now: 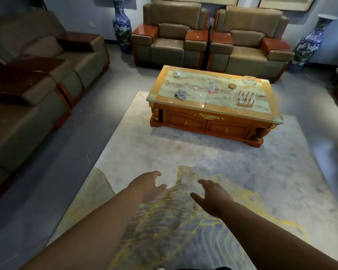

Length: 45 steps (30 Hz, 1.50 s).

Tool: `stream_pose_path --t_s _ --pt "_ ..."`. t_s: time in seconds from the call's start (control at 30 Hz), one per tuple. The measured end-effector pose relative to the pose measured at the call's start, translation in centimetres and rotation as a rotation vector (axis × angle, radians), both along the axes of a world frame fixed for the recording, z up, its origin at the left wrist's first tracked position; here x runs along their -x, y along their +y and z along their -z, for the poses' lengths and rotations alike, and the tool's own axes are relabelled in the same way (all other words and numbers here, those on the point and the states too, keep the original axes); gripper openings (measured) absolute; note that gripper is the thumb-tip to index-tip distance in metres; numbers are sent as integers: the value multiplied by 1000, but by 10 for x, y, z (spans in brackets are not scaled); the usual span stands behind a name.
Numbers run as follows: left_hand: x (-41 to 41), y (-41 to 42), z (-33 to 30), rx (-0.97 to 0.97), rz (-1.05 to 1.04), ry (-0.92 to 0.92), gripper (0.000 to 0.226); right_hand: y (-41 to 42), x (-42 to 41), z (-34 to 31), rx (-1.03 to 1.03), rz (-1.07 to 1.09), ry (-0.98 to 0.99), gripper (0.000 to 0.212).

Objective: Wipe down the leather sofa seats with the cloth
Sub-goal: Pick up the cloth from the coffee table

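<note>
A crumpled grey cloth (180,94) lies on the left part of the coffee table (156,96). Two olive leather armchairs (167,44) (246,52) with wooden arms stand against the far wall. A matching leather sofa (23,121) runs along the left side. My left hand (150,185) and my right hand (213,195) reach forward over the rug, fingers relaxed and spread, holding nothing. Both are well short of the table and the cloth.
The table also carries glasses (211,88), a corked jar (232,91), a wooden rack of glassware (246,98) and an ashtray (249,80). Tall blue-and-white vases (121,26) (310,41) flank the armchairs. A grey and yellow rug (183,162) covers the floor.
</note>
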<state>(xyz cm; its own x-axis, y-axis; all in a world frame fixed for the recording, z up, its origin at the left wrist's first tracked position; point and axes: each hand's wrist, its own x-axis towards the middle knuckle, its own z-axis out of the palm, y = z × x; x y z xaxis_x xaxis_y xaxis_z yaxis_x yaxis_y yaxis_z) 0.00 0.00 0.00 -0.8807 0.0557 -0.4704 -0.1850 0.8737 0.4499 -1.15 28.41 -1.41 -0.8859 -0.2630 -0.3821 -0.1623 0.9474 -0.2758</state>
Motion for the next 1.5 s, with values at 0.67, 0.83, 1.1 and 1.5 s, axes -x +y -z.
stream_pose_path --t_s 0.67,0.83,1.1,1.5 --pt "172 -15 16 61 -84 -88 69 7 192 24 -24 -45 -49 78" --pt "228 -2 17 86 -90 -115 70 20 261 25 -6 -36 -67 76" --pt "296 4 24 178 -15 -126 67 39 358 22 -52 -51 -67 74" --pt "421 -45 39 1 -216 -143 64 -18 462 44 -79 -111 -135 73"
